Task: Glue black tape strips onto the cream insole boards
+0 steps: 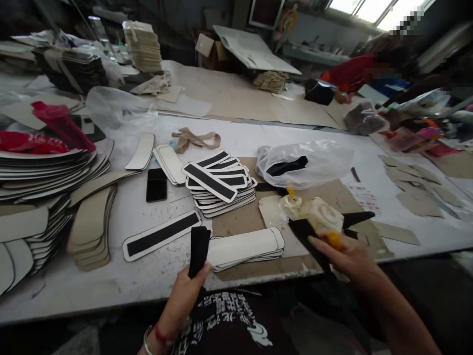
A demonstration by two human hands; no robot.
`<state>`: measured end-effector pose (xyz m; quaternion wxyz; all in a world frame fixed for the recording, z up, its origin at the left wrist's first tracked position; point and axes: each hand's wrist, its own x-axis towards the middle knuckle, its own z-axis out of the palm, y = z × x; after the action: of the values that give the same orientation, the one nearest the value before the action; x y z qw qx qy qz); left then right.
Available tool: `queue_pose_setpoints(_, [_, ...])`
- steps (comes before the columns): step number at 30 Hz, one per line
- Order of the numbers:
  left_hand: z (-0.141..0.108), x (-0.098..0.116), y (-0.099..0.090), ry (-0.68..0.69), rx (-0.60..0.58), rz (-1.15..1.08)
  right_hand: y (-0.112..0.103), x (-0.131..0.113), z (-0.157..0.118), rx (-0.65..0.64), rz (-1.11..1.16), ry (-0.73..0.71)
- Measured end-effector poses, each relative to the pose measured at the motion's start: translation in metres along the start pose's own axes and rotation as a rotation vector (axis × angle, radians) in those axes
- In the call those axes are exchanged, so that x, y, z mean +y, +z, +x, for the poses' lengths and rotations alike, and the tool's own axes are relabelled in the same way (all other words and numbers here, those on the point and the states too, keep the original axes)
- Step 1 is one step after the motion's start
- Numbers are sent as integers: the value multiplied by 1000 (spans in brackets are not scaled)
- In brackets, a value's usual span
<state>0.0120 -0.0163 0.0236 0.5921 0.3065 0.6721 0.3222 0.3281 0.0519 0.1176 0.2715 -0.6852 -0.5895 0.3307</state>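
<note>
My left hand [190, 288] is closed around a folded bundle of black strips [199, 246], held upright at the table's front edge. My right hand [345, 254] pinches a dark strip [306, 234] hanging over the edge. A small yellow piece [335, 240] shows at its fingers; I cannot tell what it is. Behind that hand stands a pale glue-smeared container [327, 214], beside a smaller pot [290, 203] with a yellow stick in it. Between my hands lies a stack of white rounded panels [244, 246]. Left of it is one panel with a black strip [162, 235].
A pile of white panels bearing black strips [221, 197] stands mid-table. Nearby are a phone [156, 185], a clear plastic bag [325, 160] and a beige strap [195, 139]. Stacked curved panels [44, 170] fill the left. A person in red [349, 71] works at the far right.
</note>
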Motion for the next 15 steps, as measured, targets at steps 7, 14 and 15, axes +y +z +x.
queue_pose_setpoints(7, [31,-31,-6,19,212,41,109,-23,12,-785,-531,-232])
queue_pose_setpoints(14, [47,-31,5,76,130,50,173,-31,40,-880,-654,-330])
queue_pose_setpoints(15, [49,-31,6,78,126,47,177,-29,43,-879,-693,-328])
